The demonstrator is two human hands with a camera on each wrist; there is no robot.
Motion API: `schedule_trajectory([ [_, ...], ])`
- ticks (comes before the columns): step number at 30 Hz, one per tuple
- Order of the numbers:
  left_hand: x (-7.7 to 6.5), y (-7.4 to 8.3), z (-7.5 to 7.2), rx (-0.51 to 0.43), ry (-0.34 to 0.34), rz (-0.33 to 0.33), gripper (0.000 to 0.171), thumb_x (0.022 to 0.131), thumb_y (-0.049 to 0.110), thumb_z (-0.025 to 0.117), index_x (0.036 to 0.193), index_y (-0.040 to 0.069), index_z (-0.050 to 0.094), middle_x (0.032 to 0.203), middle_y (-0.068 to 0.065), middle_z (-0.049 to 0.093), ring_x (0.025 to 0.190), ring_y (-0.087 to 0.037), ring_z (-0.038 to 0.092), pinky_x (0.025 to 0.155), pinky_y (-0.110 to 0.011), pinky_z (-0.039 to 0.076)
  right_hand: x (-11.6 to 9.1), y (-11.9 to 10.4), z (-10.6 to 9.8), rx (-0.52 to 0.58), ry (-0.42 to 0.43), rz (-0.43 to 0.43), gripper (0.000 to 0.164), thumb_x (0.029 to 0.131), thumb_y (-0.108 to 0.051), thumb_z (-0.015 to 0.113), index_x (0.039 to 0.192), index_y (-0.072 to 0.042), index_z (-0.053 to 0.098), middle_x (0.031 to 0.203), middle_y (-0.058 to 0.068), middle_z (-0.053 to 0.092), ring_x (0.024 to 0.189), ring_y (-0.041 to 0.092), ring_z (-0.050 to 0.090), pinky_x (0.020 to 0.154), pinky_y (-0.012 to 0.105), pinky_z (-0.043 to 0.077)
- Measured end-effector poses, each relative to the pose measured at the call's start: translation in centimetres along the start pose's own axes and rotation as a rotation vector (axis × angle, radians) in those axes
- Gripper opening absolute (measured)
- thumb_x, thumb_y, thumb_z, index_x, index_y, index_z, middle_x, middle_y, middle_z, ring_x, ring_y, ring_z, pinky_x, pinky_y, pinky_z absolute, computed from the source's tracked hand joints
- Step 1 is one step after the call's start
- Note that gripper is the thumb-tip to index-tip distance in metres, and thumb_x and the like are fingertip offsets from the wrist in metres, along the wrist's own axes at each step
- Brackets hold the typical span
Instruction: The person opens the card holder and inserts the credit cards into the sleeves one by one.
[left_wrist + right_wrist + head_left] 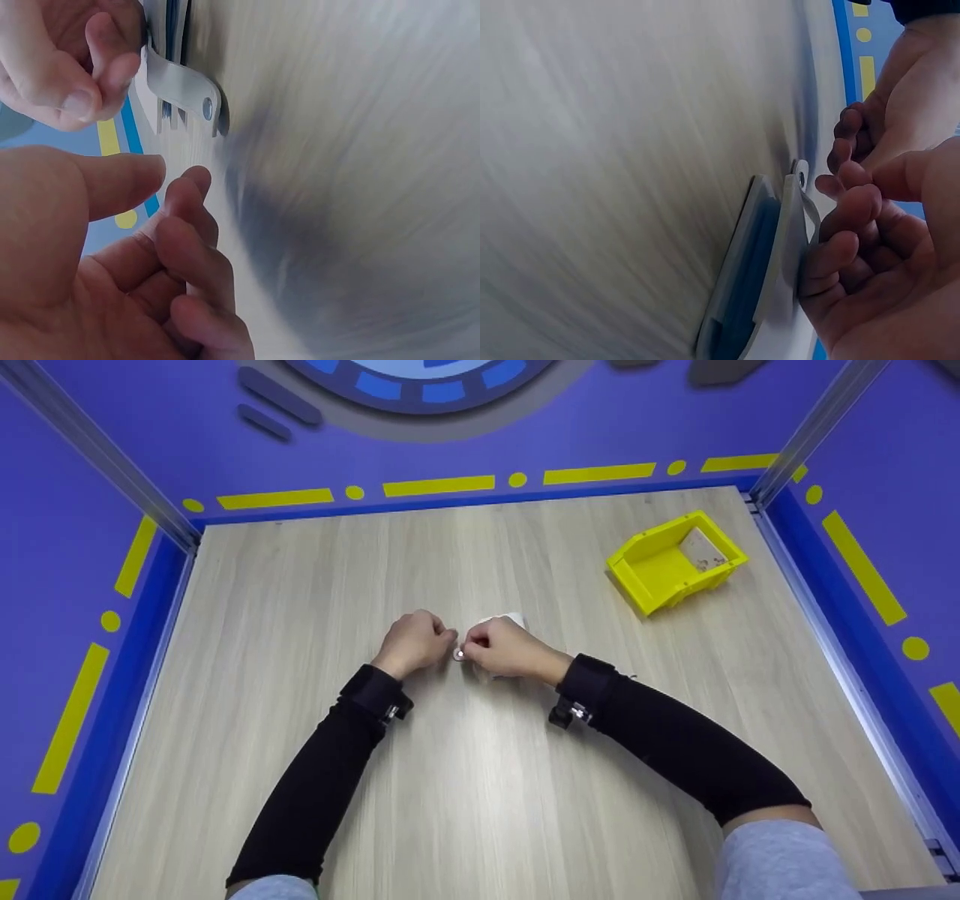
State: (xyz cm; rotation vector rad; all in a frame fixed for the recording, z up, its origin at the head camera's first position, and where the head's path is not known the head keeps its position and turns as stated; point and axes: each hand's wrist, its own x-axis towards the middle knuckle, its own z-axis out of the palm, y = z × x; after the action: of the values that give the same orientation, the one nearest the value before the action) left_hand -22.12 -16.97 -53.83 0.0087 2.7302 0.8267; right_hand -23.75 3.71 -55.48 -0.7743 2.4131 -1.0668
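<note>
A flat white-and-blue layered object [780, 255] lies on the table, mostly hidden beneath my right hand [514, 649] in the head view. From it extends a short white strap [180, 82] with a round metal snap [208, 109] near its end, seen from above between both hands. My right hand's fingers are curled, the thumb and index tips close together; other fingers lie against the object in the right wrist view. Whether they grip it is unclear. My left hand [415, 645] is just left of the snap, fingers loosely bent and apart from the strap, with nothing visible between them.
A yellow bin [656, 577] stands at the back right of the wooden table [315, 585], with a pale label or card on its inner end. Blue walls [442, 450] with yellow markings enclose the back and sides.
</note>
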Motion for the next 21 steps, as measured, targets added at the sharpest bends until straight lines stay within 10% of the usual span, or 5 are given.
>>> schedule_trajectory([
  [11,-0.1,0.8,0.5,-0.003,-0.029,0.0,0.033,0.105,0.039,0.071,0.083,0.014,0.076,0.074,0.005,0.061,0.066,-0.015,0.054,0.062,-0.029,0.04,-1.0,1.1,-1.8,0.012,0.104,0.051,0.03,0.099,-0.019,0.06,0.069,-0.021,0.055,0.067,-0.011,0.048,0.063,0.009,0.044,0.061,0.025,0.033],
  [21,0.0,1.2,0.8,-0.025,-0.036,-0.011,0.033,0.103,0.044,0.072,0.086,0.016,0.076,0.075,0.005,0.06,0.07,-0.016,0.055,0.064,-0.03,0.04,-1.9,2.3,-5.2,-0.082,0.128,0.188,0.015,0.095,-0.023,0.07,0.087,-0.011,0.075,0.081,-0.001,0.069,0.072,0.013,0.056,0.065,0.025,0.044],
])
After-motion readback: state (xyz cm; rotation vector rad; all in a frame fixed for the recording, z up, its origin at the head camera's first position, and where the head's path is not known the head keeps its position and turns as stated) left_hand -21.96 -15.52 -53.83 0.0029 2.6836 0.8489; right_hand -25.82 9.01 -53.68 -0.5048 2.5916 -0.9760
